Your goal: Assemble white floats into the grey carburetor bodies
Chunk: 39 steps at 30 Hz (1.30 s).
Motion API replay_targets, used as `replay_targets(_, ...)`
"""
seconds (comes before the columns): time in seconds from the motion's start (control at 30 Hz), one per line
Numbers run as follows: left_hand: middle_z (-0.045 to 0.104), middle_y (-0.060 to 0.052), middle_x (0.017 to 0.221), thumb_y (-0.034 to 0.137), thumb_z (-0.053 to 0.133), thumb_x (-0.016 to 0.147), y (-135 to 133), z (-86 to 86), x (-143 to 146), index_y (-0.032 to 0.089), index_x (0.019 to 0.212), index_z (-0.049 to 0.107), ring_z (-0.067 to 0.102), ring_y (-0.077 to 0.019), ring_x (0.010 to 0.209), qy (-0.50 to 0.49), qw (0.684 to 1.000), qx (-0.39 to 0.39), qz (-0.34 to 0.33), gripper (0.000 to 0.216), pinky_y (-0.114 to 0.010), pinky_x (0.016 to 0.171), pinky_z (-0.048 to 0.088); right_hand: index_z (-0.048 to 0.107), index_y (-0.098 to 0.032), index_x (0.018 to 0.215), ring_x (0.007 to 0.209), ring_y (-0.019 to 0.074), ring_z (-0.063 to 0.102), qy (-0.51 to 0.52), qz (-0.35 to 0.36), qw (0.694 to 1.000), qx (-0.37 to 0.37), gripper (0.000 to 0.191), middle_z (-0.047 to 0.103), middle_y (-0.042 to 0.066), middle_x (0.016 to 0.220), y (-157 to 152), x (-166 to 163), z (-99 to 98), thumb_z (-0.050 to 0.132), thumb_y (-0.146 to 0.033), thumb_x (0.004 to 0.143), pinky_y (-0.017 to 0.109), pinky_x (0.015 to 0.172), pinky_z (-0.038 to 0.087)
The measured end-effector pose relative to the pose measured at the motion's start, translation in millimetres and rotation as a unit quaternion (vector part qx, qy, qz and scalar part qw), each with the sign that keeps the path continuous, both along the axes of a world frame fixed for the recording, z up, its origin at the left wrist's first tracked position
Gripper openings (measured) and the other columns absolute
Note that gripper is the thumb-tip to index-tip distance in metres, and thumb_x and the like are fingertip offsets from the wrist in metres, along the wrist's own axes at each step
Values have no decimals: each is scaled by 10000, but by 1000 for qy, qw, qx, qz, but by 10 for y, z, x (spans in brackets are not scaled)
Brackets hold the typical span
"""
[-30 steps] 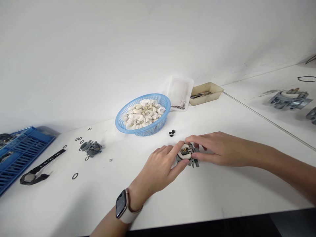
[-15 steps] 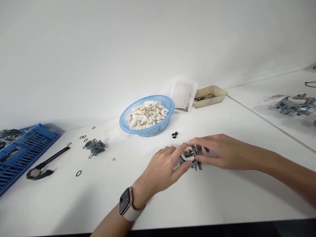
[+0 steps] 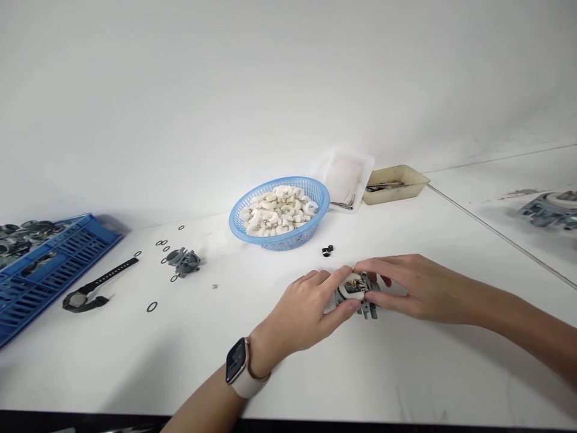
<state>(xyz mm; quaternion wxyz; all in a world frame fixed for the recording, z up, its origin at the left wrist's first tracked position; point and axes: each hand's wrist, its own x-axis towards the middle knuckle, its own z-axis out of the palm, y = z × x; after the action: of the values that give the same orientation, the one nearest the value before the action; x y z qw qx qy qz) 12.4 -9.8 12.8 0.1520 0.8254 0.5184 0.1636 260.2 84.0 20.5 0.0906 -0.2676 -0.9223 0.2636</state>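
Observation:
A small grey metal carburettor body with a white horseshoe-shaped float on top sits on the white table, a little right of centre. My left hand, with a smartwatch on its wrist, pinches the part from the left with thumb and fingers. From the right, my right hand grips the same part, fingertips on the white float. Both hands rest on the table.
A blue basket of white floats stands behind the hands, with a tiny black piece in front of it. A clear tub and a beige tray sit at the wall. At left lie another grey body, black O-rings, a black wristwatch and a blue crate.
My view has shifted, so everything sits slightly further right and lower. Both hands keep hold of the grey part, with only small finger movements on the float.

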Motion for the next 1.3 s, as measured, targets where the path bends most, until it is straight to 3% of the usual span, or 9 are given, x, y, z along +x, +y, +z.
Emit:
replay_targets(0.5,712,-60,1136,524,437,1128,7,-14,-1,287,1553,417,671,-262,1013,-11,1000,-2,-1,487,-385,852,505,561,-363,1433,870,245,710,10,12,999,43,430,764,1,1119,43,25,-117,509,-575,1062,380,733,519)
replay_targets(1.3,713,-61,1128,520,447,1125,5,-23,1,297,1559,401,679,-266,1015,-13,1000,1,-2,491,-392,849,511,561,-352,1447,907,254,729,7,13,998,59,442,763,25,1208,44,24,-107,487,-571,1070,408,777,550)
